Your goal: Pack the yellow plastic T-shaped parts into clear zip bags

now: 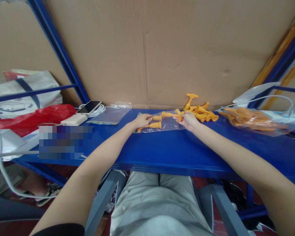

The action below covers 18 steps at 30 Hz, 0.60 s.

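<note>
Left hand pinches the clear bag mid-frame; right hand, fingers clamped on an orange peg, could snag the thin film and tear it

A pixelated patch hides part of the blue shelf; both elbows run off-frame.

Even, soft overhead light; faint shadows; wide-angle bending at edges; slight softness throughout; pixelated patch at left; no glare
</note>
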Each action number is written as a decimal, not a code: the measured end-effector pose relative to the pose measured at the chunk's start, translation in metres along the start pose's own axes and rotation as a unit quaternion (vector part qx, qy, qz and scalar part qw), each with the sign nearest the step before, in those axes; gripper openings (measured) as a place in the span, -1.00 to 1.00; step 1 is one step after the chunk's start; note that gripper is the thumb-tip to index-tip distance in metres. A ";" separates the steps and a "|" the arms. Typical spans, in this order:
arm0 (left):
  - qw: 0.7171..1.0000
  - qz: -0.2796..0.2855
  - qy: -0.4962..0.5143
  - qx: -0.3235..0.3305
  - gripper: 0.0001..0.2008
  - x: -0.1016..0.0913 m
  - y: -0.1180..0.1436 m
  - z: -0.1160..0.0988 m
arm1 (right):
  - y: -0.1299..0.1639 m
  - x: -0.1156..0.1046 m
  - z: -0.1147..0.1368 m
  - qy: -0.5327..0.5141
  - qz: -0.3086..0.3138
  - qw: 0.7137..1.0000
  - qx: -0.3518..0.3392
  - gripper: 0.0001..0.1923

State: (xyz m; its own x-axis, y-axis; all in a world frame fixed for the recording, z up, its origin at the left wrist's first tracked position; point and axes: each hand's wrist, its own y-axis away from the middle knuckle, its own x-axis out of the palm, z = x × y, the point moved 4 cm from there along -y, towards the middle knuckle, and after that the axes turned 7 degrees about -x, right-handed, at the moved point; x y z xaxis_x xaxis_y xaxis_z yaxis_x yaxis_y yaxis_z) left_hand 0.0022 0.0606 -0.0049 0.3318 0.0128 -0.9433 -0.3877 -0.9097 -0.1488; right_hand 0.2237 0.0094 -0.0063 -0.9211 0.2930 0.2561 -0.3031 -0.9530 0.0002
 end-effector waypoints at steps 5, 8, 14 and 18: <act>1.000 0.017 0.010 0.018 -0.61 0.001 0.000 0.000 | 0.000 -0.002 -0.002 -0.017 -0.015 1.000 0.010 -0.64; 1.000 0.020 0.012 0.017 -0.62 0.000 -0.001 0.001 | -0.002 -0.004 -0.001 -0.027 -0.012 0.999 0.014 -0.65; 0.999 0.016 0.040 0.008 -0.65 -0.002 -0.003 0.004 | -0.003 -0.005 0.000 -0.033 -0.018 0.999 0.026 -0.64; 0.998 0.012 0.061 -0.003 -0.67 -0.001 -0.003 0.006 | 0.003 -0.002 0.002 -0.046 -0.025 0.998 0.028 -0.67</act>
State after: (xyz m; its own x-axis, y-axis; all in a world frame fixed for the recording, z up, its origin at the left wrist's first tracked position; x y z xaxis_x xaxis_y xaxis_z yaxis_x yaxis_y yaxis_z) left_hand -0.0020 0.0653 -0.0052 0.4244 -0.0597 -0.9035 -0.3920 -0.9116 -0.1239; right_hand 0.2251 0.0061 -0.0044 -0.8781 0.3342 0.3424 -0.3313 -0.9410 0.0689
